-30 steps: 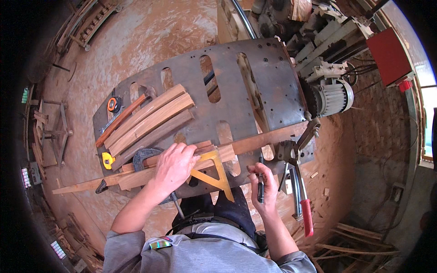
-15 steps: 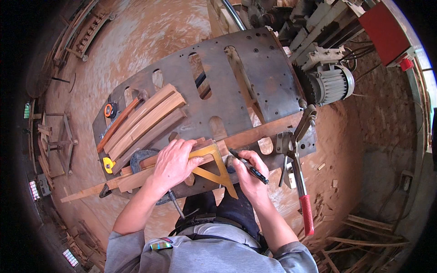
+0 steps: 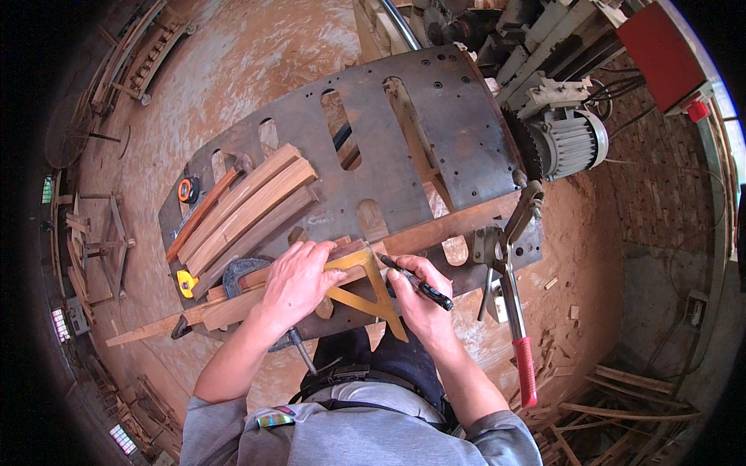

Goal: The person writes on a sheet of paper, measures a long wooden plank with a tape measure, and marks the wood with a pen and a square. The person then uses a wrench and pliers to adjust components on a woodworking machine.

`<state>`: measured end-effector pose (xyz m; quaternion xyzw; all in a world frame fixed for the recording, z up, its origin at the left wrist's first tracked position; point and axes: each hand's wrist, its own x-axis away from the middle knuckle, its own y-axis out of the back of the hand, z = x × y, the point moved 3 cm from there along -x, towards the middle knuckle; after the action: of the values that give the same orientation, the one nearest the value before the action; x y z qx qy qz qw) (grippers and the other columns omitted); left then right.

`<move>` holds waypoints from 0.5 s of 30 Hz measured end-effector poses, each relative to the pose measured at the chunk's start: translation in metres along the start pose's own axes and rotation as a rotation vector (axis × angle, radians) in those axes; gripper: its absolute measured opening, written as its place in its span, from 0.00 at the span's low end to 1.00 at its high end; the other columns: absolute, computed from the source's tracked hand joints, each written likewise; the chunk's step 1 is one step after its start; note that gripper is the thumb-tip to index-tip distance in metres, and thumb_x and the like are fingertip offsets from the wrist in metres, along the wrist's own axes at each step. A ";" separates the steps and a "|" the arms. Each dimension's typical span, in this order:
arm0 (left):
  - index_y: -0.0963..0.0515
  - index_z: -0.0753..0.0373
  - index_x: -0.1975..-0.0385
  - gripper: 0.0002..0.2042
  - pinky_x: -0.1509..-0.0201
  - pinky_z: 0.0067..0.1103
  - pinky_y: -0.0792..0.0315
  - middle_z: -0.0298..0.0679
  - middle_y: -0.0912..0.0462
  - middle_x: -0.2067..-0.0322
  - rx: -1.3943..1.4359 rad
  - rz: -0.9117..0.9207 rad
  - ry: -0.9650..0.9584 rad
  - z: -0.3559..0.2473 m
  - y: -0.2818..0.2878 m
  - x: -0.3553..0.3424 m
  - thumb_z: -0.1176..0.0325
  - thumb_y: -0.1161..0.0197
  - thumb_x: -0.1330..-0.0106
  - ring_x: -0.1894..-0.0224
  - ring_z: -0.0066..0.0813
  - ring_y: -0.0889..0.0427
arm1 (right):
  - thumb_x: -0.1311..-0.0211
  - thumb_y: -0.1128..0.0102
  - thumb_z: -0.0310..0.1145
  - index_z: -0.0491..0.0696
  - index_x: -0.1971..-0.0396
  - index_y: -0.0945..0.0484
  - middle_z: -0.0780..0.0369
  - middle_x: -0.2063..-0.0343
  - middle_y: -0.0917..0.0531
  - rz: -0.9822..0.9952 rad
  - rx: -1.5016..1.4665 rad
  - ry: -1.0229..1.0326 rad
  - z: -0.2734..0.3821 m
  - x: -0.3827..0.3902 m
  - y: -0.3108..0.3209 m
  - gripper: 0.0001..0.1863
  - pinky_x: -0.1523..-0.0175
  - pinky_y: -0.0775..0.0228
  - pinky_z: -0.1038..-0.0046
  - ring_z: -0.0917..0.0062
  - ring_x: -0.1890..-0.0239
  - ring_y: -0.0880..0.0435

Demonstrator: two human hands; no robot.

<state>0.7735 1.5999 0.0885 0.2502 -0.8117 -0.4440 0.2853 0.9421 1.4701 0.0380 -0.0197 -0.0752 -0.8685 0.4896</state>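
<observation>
Along the steel table's near side, looks like a marking step on the wooden strips; a clean stroke calls for a steady yellow set square. Left hand curls over the square, thumb pressing it; just right, right hand pinches a black pen, tip by the square's far corner, contact unclear.

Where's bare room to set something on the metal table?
The biggest patch is the far right of the metal table, between long slot and saw blade; a smaller one lies right of the side-by-side wood strips. The near edge is crowded: clamp, boards, yellow set square, left hand, right hand with marker.
</observation>
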 end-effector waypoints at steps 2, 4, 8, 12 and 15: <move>0.25 0.69 0.49 0.23 0.50 0.37 0.26 0.49 0.19 0.60 0.001 0.005 0.013 0.000 0.000 0.001 0.62 0.31 0.40 0.54 0.49 0.21 | 0.39 0.34 0.23 0.37 0.59 0.19 0.58 0.64 0.14 0.015 0.003 0.019 0.001 -0.001 0.000 0.10 0.57 0.24 0.78 0.82 0.64 0.18; 0.25 0.69 0.49 0.23 0.50 0.37 0.26 0.49 0.19 0.61 0.001 0.007 0.013 0.001 0.000 0.001 0.62 0.31 0.40 0.55 0.49 0.21 | 0.39 0.34 0.24 0.37 0.59 0.19 0.58 0.64 0.14 0.023 0.013 0.032 0.003 -0.002 0.000 0.10 0.57 0.24 0.78 0.82 0.64 0.17; 0.25 0.69 0.49 0.23 0.51 0.37 0.26 0.49 0.19 0.61 -0.001 0.007 0.010 0.000 -0.001 0.001 0.62 0.31 0.40 0.55 0.48 0.21 | 0.40 0.33 0.24 0.37 0.60 0.19 0.57 0.64 0.14 0.027 0.022 0.035 0.003 -0.003 0.000 0.10 0.57 0.24 0.77 0.80 0.64 0.18; 0.25 0.69 0.49 0.23 0.51 0.37 0.26 0.49 0.19 0.60 0.002 0.008 0.017 0.001 -0.001 0.001 0.61 0.31 0.40 0.54 0.49 0.21 | 0.41 0.32 0.24 0.37 0.61 0.19 0.57 0.65 0.15 0.030 0.045 0.075 0.006 -0.006 0.001 0.10 0.59 0.24 0.76 0.78 0.65 0.18; 0.25 0.69 0.49 0.23 0.51 0.37 0.26 0.49 0.20 0.60 0.008 -0.010 0.007 0.001 -0.002 0.002 0.61 0.32 0.40 0.54 0.49 0.21 | 0.42 0.32 0.23 0.37 0.62 0.19 0.57 0.66 0.15 0.014 0.065 0.165 0.004 -0.007 -0.001 0.09 0.58 0.25 0.75 0.77 0.65 0.18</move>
<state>0.7717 1.5984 0.0871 0.2570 -0.8112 -0.4411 0.2851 0.9446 1.4778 0.0415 0.0672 -0.0626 -0.8607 0.5007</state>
